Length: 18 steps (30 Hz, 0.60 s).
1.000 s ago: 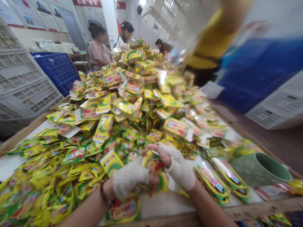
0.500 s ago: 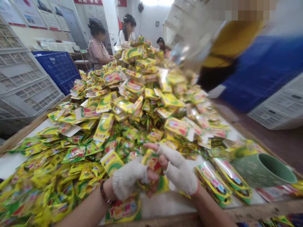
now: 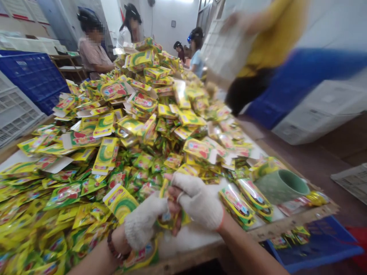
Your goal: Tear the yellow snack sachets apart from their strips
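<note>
The yellow-and-green packet [image 3: 165,218] sits between the two hands, above a bare strip of the white tabletop [image 3: 187,242] near the front edge. Fingers hide much of it, so I cannot tell whether it is a carton or a sachet. The left hand [image 3: 145,219], in a white fingerless glove, grips it from the near side, thumb uppermost; the right hand [image 3: 197,198], gloved alike, has its fingers bent over the far part, apparently pinching it.

Half a second ago the right forefinger reached forward and more of the packet's printed face showed. Now the right fingers are curled in, closer to the left thumb, and less of the print can be seen. I judge that the handling has tightened and that this piece is not finished with, since neither hand has let go.

The view has also swung to the right, bringing a blue crate [image 3: 321,244] below the table edge further into sight. The items on the table look undisturbed: a carton [image 3: 120,202] just beside the left hand, the heap of cartons [image 3: 140,101] behind, loose sachets [image 3: 37,229] to the left, and the paired packs [image 3: 243,204] to the right, near a green tube [image 3: 268,187] lying on its side. Beyond, a blurred co-worker in a yellow top [image 3: 273,42] has a hand at a pale crate [image 3: 226,51].
</note>
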{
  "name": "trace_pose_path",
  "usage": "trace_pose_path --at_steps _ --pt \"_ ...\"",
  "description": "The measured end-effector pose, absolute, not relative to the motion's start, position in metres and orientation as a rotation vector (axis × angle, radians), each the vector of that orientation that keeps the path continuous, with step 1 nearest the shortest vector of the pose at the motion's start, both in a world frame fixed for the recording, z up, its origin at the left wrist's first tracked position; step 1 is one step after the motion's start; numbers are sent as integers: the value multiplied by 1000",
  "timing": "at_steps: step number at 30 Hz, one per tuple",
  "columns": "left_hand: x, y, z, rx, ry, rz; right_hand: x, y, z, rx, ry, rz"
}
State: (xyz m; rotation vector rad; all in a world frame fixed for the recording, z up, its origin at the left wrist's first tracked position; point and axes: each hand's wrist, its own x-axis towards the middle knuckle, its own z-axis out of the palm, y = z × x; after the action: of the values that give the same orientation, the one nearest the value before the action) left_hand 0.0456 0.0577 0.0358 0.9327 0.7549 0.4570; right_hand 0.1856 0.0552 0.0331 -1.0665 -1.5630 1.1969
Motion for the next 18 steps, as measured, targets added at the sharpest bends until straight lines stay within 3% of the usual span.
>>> trace_pose_path --at_steps 4,9,14,18 --pt "52 54 37 1053 741 373 202 41 43 -1148 -1429 1284" --pt "56 51 44 1224 853 188 279 30 57 -1577 -1532 877" --pt "62 57 41 1550 887 343 330 37 50 -1910 -1757 146" --pt "80 65 39 1859 903 459 311 53 42 -2094 -2225 27"
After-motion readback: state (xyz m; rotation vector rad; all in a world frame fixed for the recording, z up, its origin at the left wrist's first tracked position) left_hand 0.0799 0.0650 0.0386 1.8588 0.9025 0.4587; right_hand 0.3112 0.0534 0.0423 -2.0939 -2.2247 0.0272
